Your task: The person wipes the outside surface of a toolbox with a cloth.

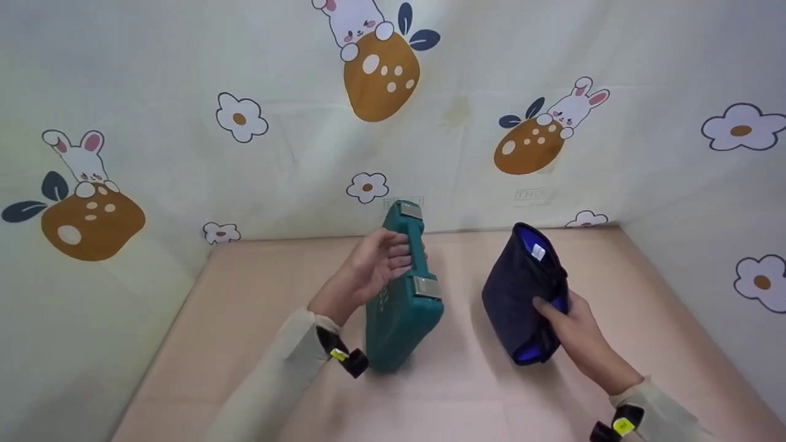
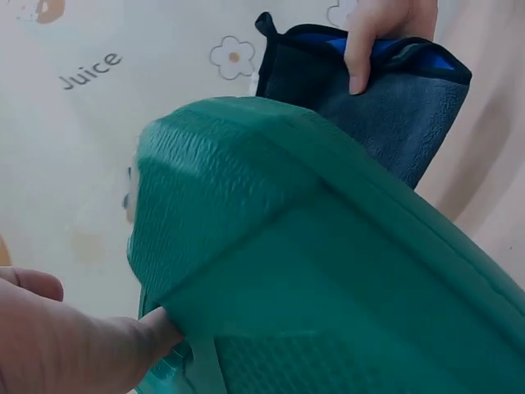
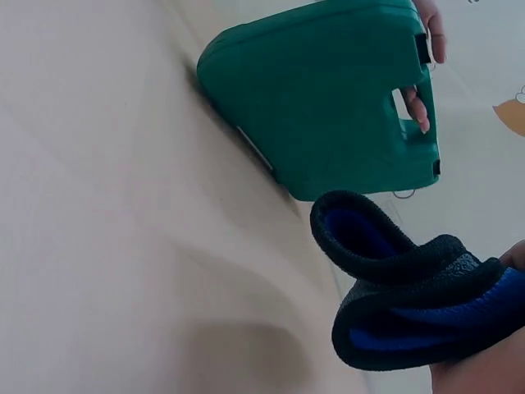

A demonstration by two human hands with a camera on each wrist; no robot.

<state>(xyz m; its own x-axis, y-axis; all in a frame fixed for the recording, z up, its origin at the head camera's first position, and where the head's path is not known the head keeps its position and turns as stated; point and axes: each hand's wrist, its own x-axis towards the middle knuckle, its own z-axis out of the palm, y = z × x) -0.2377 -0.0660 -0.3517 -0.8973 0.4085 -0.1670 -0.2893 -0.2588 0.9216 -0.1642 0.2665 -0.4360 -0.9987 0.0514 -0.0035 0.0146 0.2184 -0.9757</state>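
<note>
My left hand (image 1: 373, 264) grips the handle (image 1: 418, 248) of a green hard plastic case (image 1: 399, 331), fingers through the opening behind it. The case stands on its edge, handle side up, with two silver latches (image 1: 428, 286) beside the handle. Its broad textured face fills much of the left wrist view. To the right, my right hand (image 1: 583, 337) holds a folded dark navy cloth (image 1: 513, 294), thumb on the near face and the other fingers behind. Bright blue lining and a small white tag (image 1: 538, 252) show inside its folds. The cloth hangs above the table, casting a shadow.
A light pinkish-beige table surface (image 1: 258, 344) lies beneath both hands. Pale cloth walls (image 1: 295, 159) printed with rabbits, orange fruit and flowers enclose it at the back and both sides. Black wrist straps (image 1: 342, 351) sit over the light sleeves.
</note>
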